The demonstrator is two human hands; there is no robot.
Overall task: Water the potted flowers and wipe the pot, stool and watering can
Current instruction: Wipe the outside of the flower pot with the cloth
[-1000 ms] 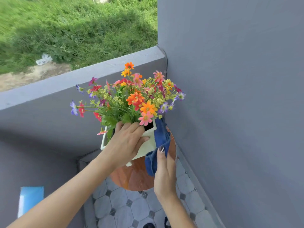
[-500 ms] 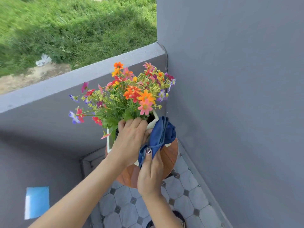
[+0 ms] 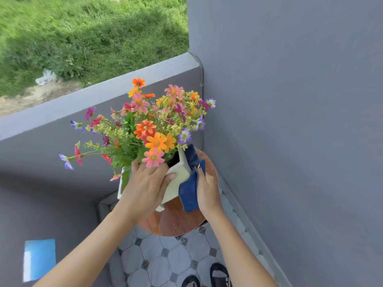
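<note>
Over tiled floor (image 3: pixel 157 259), left hand (image 3: pixel 145 187) grips pot (image 3: pixel 180 175); right hand (image 3: pixel 208 189) presses cloth (image 3: pixel 189 193) against it.

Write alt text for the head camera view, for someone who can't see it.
A person's left hand steadies a white pot of colourful flowers on a round wooden stool, while the right hand presses a blue cloth against the pot's side, in a grey-walled balcony corner.

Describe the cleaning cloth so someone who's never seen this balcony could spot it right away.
Find the corner where the grey walls meet; a round brown stool stands there with a white pot of flowers on it. The cloth is pressed to the pot's side by the right hand: the only dark blue, crumpled thing there.
</note>
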